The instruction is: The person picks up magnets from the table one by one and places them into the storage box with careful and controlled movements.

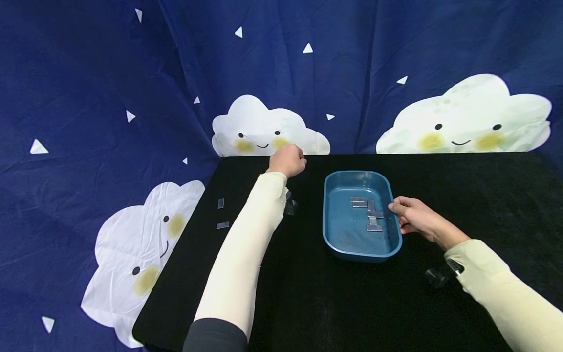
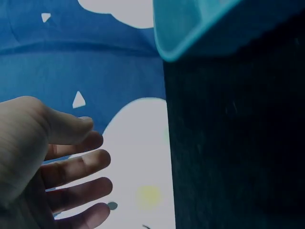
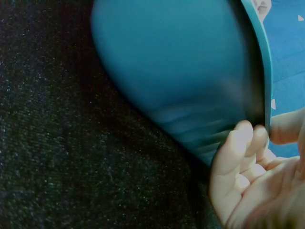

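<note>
A blue plastic basin (image 1: pixel 362 249) stands on the black table right of centre. Several small flat rectangular pieces (image 1: pixel 374 228), shiny and grey, lie on its floor, some touching each other. My right hand (image 1: pixel 418 220) grips the basin's right rim, thumb over the edge and fingers against the outer wall; the right wrist view shows this wall (image 3: pixel 181 62) close up. Over the table's far edge is my left hand (image 1: pixel 287 160), left of the basin and apart from it. In the left wrist view the left hand (image 2: pixel 62 162) has loosely bent fingers with nothing visible between them.
Two similar flat pieces, one upper (image 1: pixel 221 203) and one lower (image 1: pixel 223 225), lie on the black table (image 1: pixel 321 303) left of my left forearm. Behind the table hangs a dark blue curtain (image 1: pixel 343 63) with white triangles and smiling clouds.
</note>
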Demonstrator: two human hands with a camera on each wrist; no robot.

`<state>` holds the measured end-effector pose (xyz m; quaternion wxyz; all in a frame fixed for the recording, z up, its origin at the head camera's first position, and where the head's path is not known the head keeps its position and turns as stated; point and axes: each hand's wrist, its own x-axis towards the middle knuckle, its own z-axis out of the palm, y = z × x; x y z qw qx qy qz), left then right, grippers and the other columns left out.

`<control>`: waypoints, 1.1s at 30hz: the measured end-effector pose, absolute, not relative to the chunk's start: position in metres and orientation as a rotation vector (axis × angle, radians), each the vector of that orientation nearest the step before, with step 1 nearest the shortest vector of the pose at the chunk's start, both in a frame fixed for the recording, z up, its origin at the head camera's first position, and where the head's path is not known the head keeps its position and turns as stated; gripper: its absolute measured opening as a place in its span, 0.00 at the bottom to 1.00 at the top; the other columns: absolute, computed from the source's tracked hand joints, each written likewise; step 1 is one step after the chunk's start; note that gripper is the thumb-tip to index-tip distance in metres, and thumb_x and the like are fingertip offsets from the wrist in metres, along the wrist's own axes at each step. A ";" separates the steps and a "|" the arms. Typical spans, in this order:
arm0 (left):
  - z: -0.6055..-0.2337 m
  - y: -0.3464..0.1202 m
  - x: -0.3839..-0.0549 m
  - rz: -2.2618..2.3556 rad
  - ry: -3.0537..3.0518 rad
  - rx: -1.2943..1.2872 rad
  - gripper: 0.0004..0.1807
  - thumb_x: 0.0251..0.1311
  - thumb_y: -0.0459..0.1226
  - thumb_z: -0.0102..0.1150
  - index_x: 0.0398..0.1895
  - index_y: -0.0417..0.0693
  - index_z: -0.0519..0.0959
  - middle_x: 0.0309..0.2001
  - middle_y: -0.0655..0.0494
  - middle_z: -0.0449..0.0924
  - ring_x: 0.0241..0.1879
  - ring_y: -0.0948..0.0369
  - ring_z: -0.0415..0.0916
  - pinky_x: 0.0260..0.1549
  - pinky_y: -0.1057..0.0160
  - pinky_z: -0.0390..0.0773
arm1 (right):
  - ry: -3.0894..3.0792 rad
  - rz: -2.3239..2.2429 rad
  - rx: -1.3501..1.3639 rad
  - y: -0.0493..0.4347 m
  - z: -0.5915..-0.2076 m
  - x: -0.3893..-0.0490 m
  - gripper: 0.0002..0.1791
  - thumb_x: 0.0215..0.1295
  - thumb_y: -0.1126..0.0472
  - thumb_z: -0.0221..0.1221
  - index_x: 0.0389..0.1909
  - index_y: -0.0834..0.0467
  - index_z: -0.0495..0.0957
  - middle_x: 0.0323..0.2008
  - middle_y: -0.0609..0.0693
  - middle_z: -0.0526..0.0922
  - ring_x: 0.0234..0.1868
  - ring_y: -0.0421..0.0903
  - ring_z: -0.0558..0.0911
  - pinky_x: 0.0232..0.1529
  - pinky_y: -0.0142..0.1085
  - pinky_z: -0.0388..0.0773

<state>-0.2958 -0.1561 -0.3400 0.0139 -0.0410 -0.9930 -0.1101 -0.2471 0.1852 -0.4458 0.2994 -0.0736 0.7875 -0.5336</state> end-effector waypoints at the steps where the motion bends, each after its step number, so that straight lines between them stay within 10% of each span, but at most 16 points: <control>1: -0.341 -0.161 -0.295 -0.335 -3.095 -0.116 0.11 0.67 0.44 0.54 0.35 0.52 0.85 0.37 0.58 0.85 0.37 0.58 0.78 0.39 0.53 0.81 | 2.093 -1.414 -0.194 0.185 -0.446 -0.247 0.12 0.78 0.50 0.41 0.46 0.54 0.65 0.31 0.44 0.75 0.29 0.39 0.79 0.34 0.34 0.80; 18: -0.369 -0.274 -0.276 -0.309 -3.123 0.220 0.14 0.64 0.44 0.56 0.44 0.49 0.85 0.47 0.46 0.84 0.47 0.48 0.81 0.45 0.46 0.80 | 2.107 -1.400 -0.172 0.183 -0.447 -0.248 0.11 0.79 0.50 0.41 0.46 0.53 0.65 0.31 0.44 0.76 0.29 0.39 0.80 0.34 0.34 0.81; 33: -0.402 -0.353 -0.235 -0.408 -3.165 0.303 0.14 0.63 0.40 0.55 0.40 0.40 0.85 0.30 0.48 0.85 0.30 0.54 0.80 0.31 0.58 0.77 | 2.088 -1.415 -0.177 0.183 -0.447 -0.248 0.11 0.78 0.50 0.41 0.45 0.53 0.65 0.31 0.43 0.75 0.29 0.39 0.79 0.35 0.35 0.81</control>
